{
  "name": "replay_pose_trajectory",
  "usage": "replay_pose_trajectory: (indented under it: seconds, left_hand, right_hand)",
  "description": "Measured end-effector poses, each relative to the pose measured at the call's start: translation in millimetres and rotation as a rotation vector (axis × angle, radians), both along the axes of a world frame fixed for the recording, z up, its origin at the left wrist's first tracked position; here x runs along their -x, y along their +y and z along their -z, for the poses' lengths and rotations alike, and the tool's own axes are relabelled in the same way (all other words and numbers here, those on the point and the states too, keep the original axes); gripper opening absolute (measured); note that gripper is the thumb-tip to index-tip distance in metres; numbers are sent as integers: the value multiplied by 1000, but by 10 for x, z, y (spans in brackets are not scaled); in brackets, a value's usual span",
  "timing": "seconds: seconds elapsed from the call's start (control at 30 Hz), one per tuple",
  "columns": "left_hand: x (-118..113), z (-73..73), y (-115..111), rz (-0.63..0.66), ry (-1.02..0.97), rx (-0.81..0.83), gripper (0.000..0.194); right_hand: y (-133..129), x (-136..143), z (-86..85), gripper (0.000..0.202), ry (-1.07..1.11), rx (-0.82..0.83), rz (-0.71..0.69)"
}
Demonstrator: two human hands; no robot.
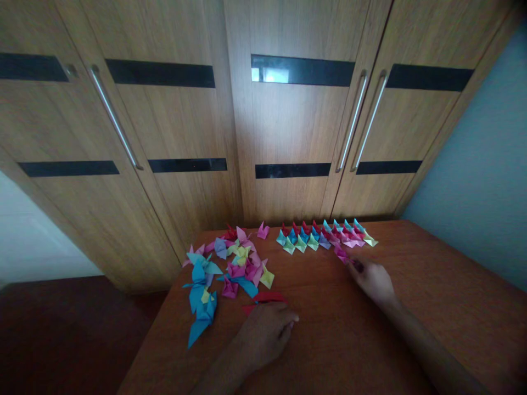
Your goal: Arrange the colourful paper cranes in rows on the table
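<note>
My right hand pinches a small pink folded-paper piece just in front of the rows of paper pieces. These rows stand side by side near the table's back edge, in red, blue, pale green, purple and pink. My left hand rests low over the table with its fingers curled together, and nothing shows in them. Right behind it lies a red paper crane, partly hidden by the hand. To the left is a loose heap of folded paper, with blue cranes and a dark pink piece.
The brown wooden table backs onto a wardrobe with long metal handles. One pink piece stands between the heap and the rows. A bluish wall is at the right. The table's left edge drops to a dark floor.
</note>
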State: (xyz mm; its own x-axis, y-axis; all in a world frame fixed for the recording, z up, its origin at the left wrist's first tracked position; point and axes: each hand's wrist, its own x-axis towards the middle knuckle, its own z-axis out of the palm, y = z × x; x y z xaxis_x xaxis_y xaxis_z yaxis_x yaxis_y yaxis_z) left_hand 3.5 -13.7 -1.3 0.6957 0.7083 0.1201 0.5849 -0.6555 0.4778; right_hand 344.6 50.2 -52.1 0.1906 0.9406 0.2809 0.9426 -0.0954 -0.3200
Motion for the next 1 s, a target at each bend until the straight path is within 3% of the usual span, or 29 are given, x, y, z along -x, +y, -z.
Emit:
replay_pose_trajectory:
  seconds: [0.17,0.43,0.7,1.0]
  left_hand:
    - [15,0,14,-7,26,-9,25]
    - [2,-15,-14,1,47,-16,26]
    - [-3,-30,-4,-13,51,5,25]
    - [-3,-35,-4,-9,46,19,25]
  right_hand:
    - [62,-20,-56,31,2,-40,76]
    - [-63,-712,-43,45,8,81,398]
    - [111,-842,55,48,-20,222,345]
    - [258,-772,-1,47,-28,253,366]
